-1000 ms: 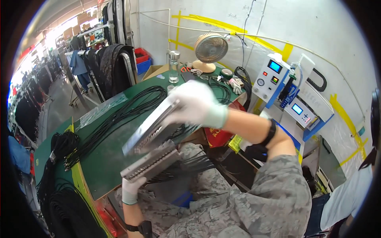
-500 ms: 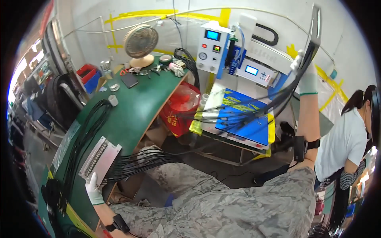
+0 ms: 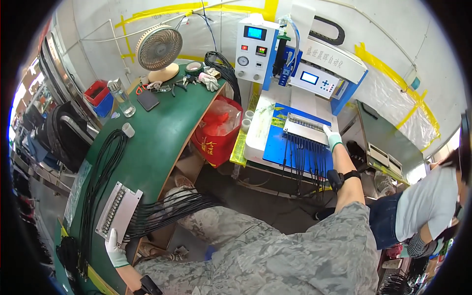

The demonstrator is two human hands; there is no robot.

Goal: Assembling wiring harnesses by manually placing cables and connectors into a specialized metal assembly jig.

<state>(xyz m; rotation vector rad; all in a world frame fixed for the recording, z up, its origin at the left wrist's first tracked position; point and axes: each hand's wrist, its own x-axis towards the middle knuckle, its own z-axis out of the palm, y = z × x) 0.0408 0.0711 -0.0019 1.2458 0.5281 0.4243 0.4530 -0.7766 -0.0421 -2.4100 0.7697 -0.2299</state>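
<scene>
The right hand [image 3: 333, 138], in a white glove, holds the edge of a grey metal rack [image 3: 306, 128] on the blue machine bed [image 3: 275, 147]. The left hand [image 3: 116, 250] grips another rack [image 3: 118, 210] on the green table [image 3: 147, 142]. Each looks stiff and heavy, with floppy black cables [image 3: 305, 162] hanging; hold the frame edges.

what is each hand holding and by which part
The left hand grips the near end of a grey cable rack on the green table. The right hand holds the right corner of another rack on the blue machine bed.
</scene>
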